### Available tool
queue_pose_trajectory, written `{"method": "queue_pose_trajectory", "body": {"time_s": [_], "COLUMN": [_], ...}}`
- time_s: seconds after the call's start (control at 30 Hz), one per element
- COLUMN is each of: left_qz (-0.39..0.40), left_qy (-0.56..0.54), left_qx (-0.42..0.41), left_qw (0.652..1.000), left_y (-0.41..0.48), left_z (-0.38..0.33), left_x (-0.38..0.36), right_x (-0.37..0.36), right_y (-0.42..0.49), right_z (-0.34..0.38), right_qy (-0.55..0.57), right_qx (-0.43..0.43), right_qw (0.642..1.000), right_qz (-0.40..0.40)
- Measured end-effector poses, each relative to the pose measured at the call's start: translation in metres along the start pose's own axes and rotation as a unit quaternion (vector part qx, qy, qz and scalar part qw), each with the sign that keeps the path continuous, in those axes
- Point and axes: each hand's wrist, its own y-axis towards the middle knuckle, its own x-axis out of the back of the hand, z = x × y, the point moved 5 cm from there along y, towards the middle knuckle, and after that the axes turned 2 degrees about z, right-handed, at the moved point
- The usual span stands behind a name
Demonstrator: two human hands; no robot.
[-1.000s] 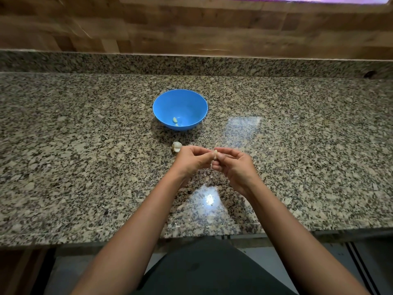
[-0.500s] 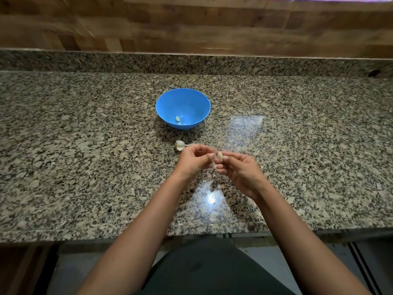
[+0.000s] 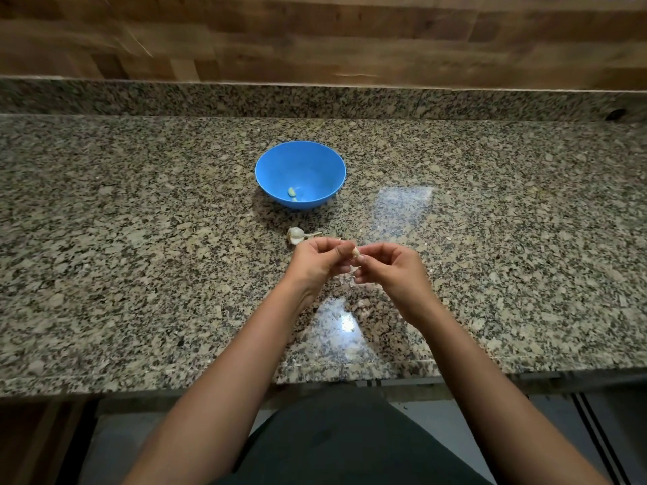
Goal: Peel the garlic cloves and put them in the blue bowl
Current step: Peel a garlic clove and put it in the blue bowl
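Papery garlic clove (image 3: 355, 252) over speckled granite (image 3: 140, 274)

Glossy speckled granite counter (image 3: 140, 274), smooth plastic bowl (image 3: 280, 162), wood-plank backsplash (image 3: 315, 36)

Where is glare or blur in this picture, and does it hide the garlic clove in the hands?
Head view: a bright glare spot on the granite countertop below the hands, a paler reflection right of the blue bowl; neither covers the garlic clove pinched by left hand and right hand. Head view: the wooden wall looks smeared; the countertop edges bow from the wide lens.
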Motion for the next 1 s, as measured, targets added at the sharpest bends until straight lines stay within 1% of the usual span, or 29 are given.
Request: {"method": "queue_pose_trajectory", "body": {"time_s": [0.07, 0.13, 0.27, 0.33, 0.4, 0.47, 0.5, 0.57, 0.6, 0.67, 0.73, 0.87, 1.0], "left_qz": [-0.006, -0.008, -0.008, -0.012, -0.021, -0.03, -0.033, -0.035, -0.032, -0.023, -0.015, -0.011, 0.009], "left_qy": [0.001, 0.008, -0.008, -0.035, -0.057, -0.061, -0.059, -0.049, -0.038, -0.016, -0.021, -0.029, 0.072], "left_qx": [-0.002, -0.003, 0.002, 0.021, 0.037, 0.039, 0.036, 0.031, 0.029, 0.019, 0.012, 0.008, -0.01], "left_qw": [1.0, 1.0, 1.0, 0.999, 0.997, 0.997, 0.997, 0.998, 0.998, 0.999, 1.0, 0.999, 0.997], "left_y": [0.001, 0.001, -0.002, -0.006, -0.01, -0.013, -0.013, -0.013, -0.013, -0.011, -0.01, -0.011, -0.015], "left_z": [-0.002, -0.004, -0.004, 0.001, 0.008, 0.013, 0.015, 0.017, 0.016, 0.013, 0.011, 0.007, 0.002], "left_x": [0.001, 0.002, 0.001, -0.002, -0.003, -0.001, 0.001, 0.003, 0.002, 0.0, -0.002, 0.002, 0.003], "right_x": [-0.002, -0.001, 0.003, 0.005, 0.007, 0.008, 0.007, 0.002, 0.0, 0.0, 0.001, 0.002, 0.004], "right_y": [-0.001, -0.001, 0.001, 0.0, 0.0, 0.002, 0.002, 0.003, 0.002, 0.0, 0.0, 0.002, 0.001], "right_z": [0.003, 0.003, 0.0, -0.003, -0.008, -0.015, -0.017, -0.018, -0.018, -0.018, -0.019, -0.018, -0.02], "right_qy": [-0.09, -0.131, -0.098, -0.099, -0.11, -0.13, -0.135, -0.144, -0.145, -0.116, -0.048, 0.019, 0.049], "right_qx": [0.046, 0.065, 0.066, 0.067, 0.05, 0.009, -0.01, -0.017, -0.013, -0.01, -0.02, -0.032, -0.04], "right_qw": [0.995, 0.989, 0.992, 0.991, 0.991, 0.99, 0.99, 0.989, 0.989, 0.993, 0.999, 0.999, 0.998], "right_qz": [-0.021, -0.035, -0.043, -0.053, -0.059, -0.046, -0.028, 0.014, 0.021, 0.003, -0.015, -0.002, 0.0]}}
